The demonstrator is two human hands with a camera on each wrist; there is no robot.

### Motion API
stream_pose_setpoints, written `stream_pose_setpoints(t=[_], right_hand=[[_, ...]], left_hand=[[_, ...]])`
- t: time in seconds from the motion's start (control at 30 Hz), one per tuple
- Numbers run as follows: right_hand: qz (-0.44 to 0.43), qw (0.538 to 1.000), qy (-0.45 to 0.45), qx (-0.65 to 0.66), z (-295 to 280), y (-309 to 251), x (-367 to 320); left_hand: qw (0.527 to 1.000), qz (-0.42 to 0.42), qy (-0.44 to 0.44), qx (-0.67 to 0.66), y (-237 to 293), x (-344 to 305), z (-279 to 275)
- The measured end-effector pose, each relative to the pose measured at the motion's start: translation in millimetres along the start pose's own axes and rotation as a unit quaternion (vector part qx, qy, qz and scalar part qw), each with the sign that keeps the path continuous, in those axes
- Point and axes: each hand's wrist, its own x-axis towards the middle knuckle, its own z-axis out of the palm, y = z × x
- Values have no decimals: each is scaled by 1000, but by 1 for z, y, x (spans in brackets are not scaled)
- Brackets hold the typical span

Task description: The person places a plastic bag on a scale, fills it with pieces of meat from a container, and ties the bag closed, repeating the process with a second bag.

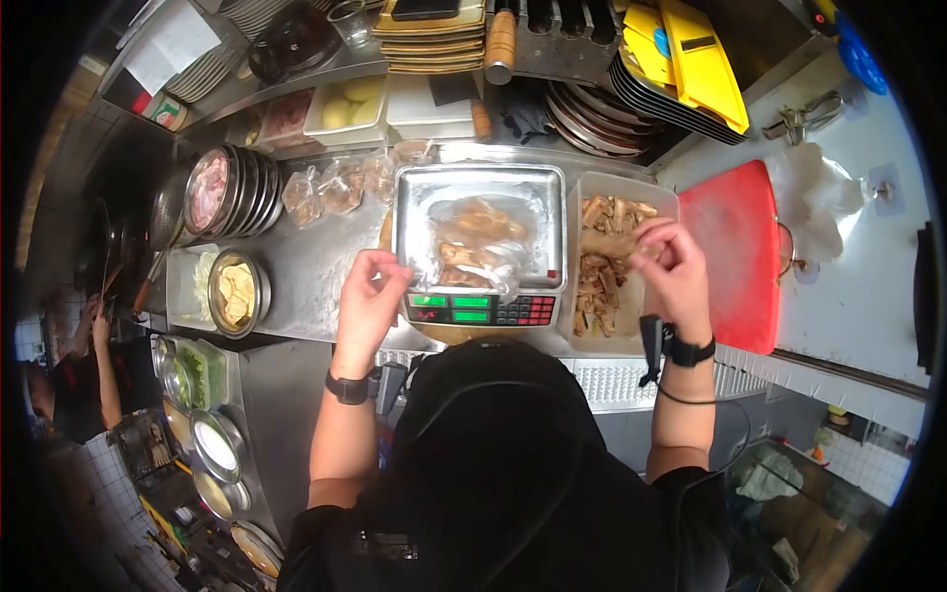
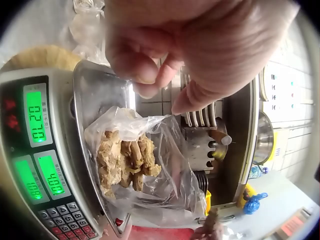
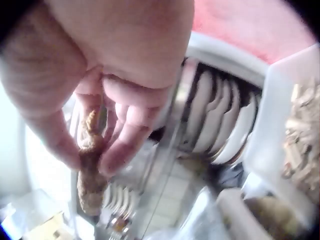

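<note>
Right hand (image 1: pixel 679 271): pinches a brown meat piece (image 3: pixel 91 185) between thumb and fingers, right of the scale (image 1: pixel 481 310)
Left hand (image 1: pixel 371 298): fingers loosely bent, a gap to the thumb, seemingly holding nothing, at the scale's left edge
Meat piece's place: above the tub (image 1: pixel 631 331), just right of the scale; the right hand has it, the left is across the scale
Meat piece's long axis: runs out past the right fingertips, free end pointing left toward the scale; blurred in the head view, so its exact angle is uncertain
Plastic bag (image 1: pixel 483 237): on top of the scale, between the hands, meat inside
Tub: beside the scale on its right, more pieces in it
Red board (image 1: pixel 735 257): right of the scale, beyond the tub
</note>
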Motion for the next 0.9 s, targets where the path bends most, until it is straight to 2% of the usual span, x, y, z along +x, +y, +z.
stream_pose_setpoints(t=[0.07,0.1,0.17,0.2,0.27,0.3,0.37,0.4,0.47,0.5,0.57,0.63,0.7,0.9], right_hand=[[-113,979,-100,-134,41,-49,-3],[-159,954,-142,-209,62,-65,-5],[-223,923,-210,-233,101,-73,-9],[-224,922,-211,-234,117,-75,-11],[-250,873,-286,-306,144,-74,-14],[-251,871,-288,-307,154,-71,-14],[-269,835,-260,-403,169,-61,-11],[-270,834,-264,-403,171,-50,-7],[-263,833,-202,-443,169,-30,1],[-268,829,-212,-442,169,-31,1],[-305,839,-166,-419,161,-36,-7],[-297,853,-153,-402,152,-37,-8],[-285,867,-76,-402,143,-41,-8],[-318,851,27,-416,124,-42,-5]], left_hand=[[1000,4,-2,-4,-2,1,0],[1000,3,-5,-10,-2,1,0],[1000,3,-7,-18,-1,1,-3],[1000,5,-6,-22,-1,1,-5],[1000,8,-5,-30,0,0,-10],[1000,9,0,-29,-1,-1,-13],[999,10,8,-33,-3,-2,-17],[999,15,8,-35,-4,-2,-20],[999,19,11,-41,-7,-4,-22],[999,23,7,-46,-9,-5,-24],[999,22,-1,-47,-13,-6,-24],[998,36,-9,-51,-17,-4,-23],[998,37,-11,-51,-15,-4,-21],[998,36,-33,-28,-15,-2,-16]])
